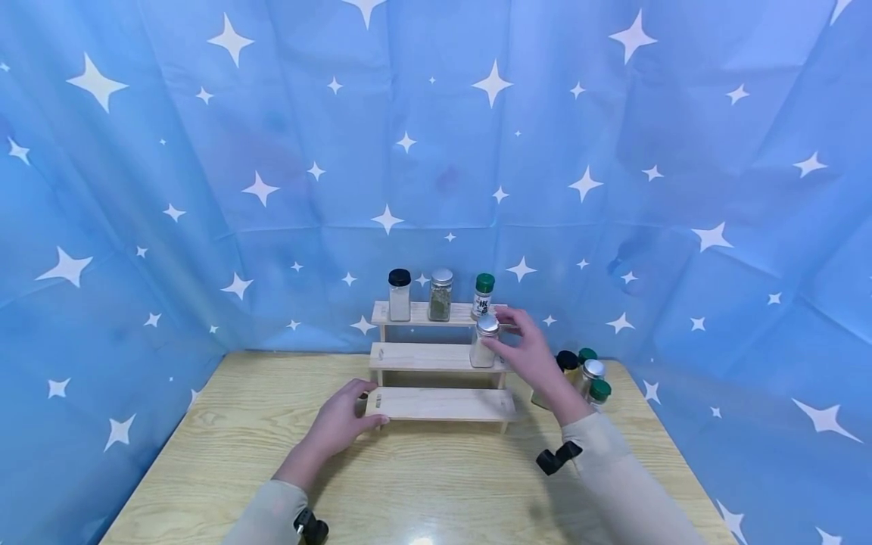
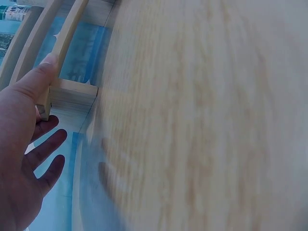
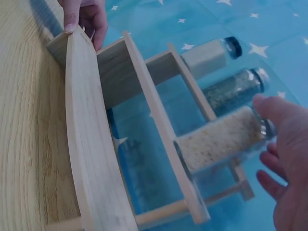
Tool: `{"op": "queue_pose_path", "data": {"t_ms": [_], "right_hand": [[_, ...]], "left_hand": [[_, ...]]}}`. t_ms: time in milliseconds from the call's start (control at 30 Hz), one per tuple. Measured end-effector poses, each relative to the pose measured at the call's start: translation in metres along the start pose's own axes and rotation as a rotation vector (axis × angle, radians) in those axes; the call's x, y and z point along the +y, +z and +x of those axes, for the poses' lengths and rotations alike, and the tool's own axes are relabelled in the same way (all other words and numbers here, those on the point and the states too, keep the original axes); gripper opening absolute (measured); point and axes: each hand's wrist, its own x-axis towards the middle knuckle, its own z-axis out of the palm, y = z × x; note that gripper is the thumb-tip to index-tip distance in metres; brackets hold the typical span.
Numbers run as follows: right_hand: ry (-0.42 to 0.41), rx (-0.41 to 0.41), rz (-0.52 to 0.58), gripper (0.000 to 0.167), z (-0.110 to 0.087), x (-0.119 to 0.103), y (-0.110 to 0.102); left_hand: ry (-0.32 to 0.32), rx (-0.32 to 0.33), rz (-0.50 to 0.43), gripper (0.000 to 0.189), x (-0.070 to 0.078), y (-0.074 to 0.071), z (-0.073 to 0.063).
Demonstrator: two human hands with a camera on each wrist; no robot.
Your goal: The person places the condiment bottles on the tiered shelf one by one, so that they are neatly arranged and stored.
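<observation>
My left hand point(image 1: 338, 418) pinches the left end of the lowest step of a wooden three-step rack point(image 1: 439, 403), thumb on the front edge and index finger behind; in the left wrist view its other fingers point(image 2: 50, 149) spread loosely below. At the middle step's right end, my right hand point(image 1: 533, 354) holds a glass spice jar point(image 1: 482, 354) with a silver lid, thumb and fingers around its upper part. Pale grains point(image 3: 216, 142) fill that jar, its base at the step in the right wrist view.
On the top step stand a black-lidded jar point(image 1: 399, 297), a silver-lidded jar of green herbs point(image 1: 440, 297) and a green-capped bottle point(image 1: 484, 294). Several more jars point(image 1: 593, 371) crowd the table's right side, partly behind my right forearm. A blue starred curtain point(image 1: 436, 151) hangs behind the rack.
</observation>
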Motion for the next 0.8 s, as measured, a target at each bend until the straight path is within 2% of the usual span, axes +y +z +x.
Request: {"op": "queue_pose_path", "data": {"t_ms": [167, 300, 500, 667, 800], "right_hand": [[0.016, 0.062, -0.144, 0.062, -0.022, 0.006, -0.027], [0.035, 0.117, -0.245, 0.054, -0.045, 0.022, -0.054], [0.069, 0.218, -0.338, 0.051, -0.081, 0.047, -0.089], [0.127, 0.269, -0.383, 0.047, -0.107, 0.065, -0.102], [0.182, 0.276, -0.368, 0.052, -0.119, 0.082, -0.103]], "left_hand": [[-0.002, -0.006, 0.001, 0.076, 0.000, 0.001, 0.001], [-0.006, -0.001, -0.001, 0.076, 0.000, 0.000, 0.001], [0.000, 0.009, -0.003, 0.074, 0.001, 0.000, 0.000], [0.000, 0.005, -0.006, 0.074, 0.002, 0.000, 0.000], [-0.004, 0.005, -0.009, 0.075, 0.002, 0.000, 0.000]]}}
